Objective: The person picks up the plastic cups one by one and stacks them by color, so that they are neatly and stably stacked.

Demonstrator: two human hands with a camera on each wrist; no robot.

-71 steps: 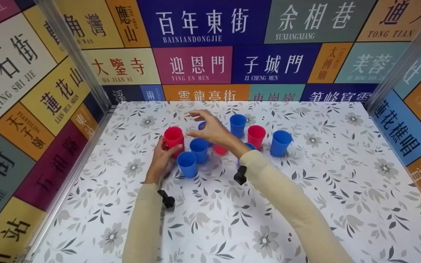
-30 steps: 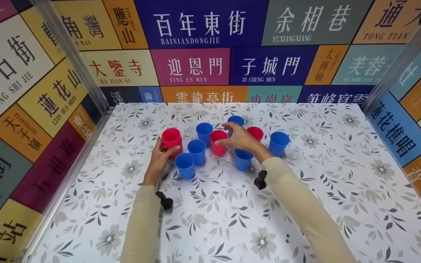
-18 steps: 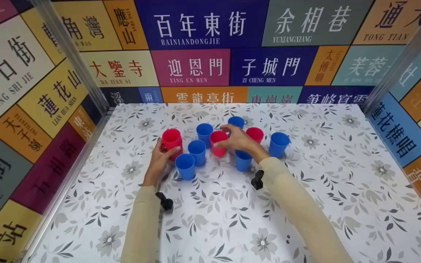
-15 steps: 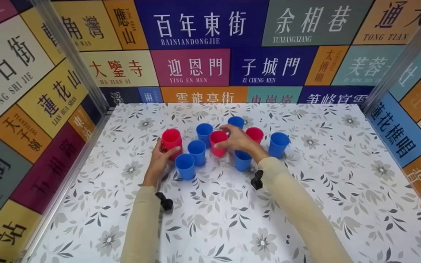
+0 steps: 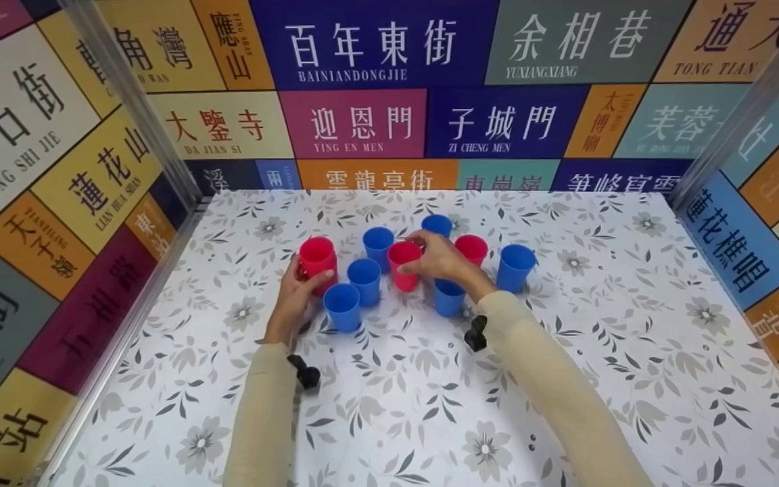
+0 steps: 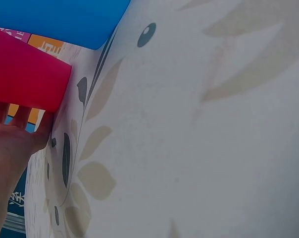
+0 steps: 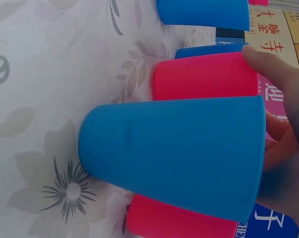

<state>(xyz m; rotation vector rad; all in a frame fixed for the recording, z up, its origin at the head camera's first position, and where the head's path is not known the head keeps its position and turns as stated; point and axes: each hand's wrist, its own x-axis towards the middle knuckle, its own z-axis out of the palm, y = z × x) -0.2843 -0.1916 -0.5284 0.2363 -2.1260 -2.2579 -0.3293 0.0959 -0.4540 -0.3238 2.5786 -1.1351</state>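
Note:
My left hand grips a red cup at the left end of the group; its fingers show against this red cup in the left wrist view. In the middle, my right hand holds another red cup near the rim, with the thumb on its near side. That red cup is partly covered by a nearer blue cup in the right wrist view. Two blue cups stand between my hands, and a third blue cup stands behind them. All appear upright.
Under my right wrist stands a blue cup. Another blue cup is behind the hand, partly hidden. Further right are a red cup and a blue cup. Sign-printed walls enclose the floral tabletop.
Since the oldest frame, my right hand has moved right, from above the blue cups to the middle red cup. Over the last second both hands have stayed nearly still, the left on its red cup.

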